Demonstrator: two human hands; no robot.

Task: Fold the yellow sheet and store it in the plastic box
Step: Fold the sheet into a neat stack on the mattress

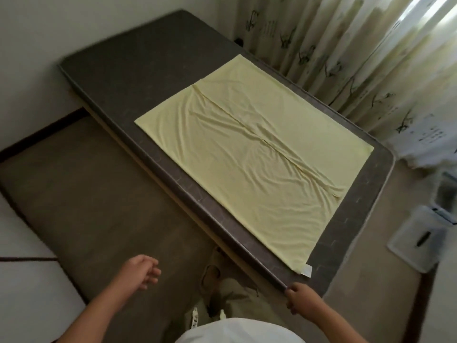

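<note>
**Yellow sheet spread flat ahead of two separated hands**

Head view: The yellow sheet (pixel 247 154) lies open on a dark brown mattress (pixel 138 60), ahead of both hands and touched by neither. A long crease runs down its middle, with wrinkles on either side. Its nearest corner, which carries a small white label (pixel 308 270), lies just beyond the right hand (pixel 300 300).

The right hand is at the mattress's near corner, thumb on the piped edge and fingers curled round it. The left hand (pixel 142 271) hangs in the air well to the left of the right one, clear of the mattress, with fingers loosely curled and nothing in them.

To the right of the right hand, well apart from it on the floor, stands a clear plastic box (pixel 442 194), blurred and cut by the frame edge. A flat clear plastic piece (pixel 408 251) with a dark strip on it lies nearer; whether it is the lid cannot be told. A patterned curtain (pixel 346 45) hangs beyond the sheet's far side.
</note>
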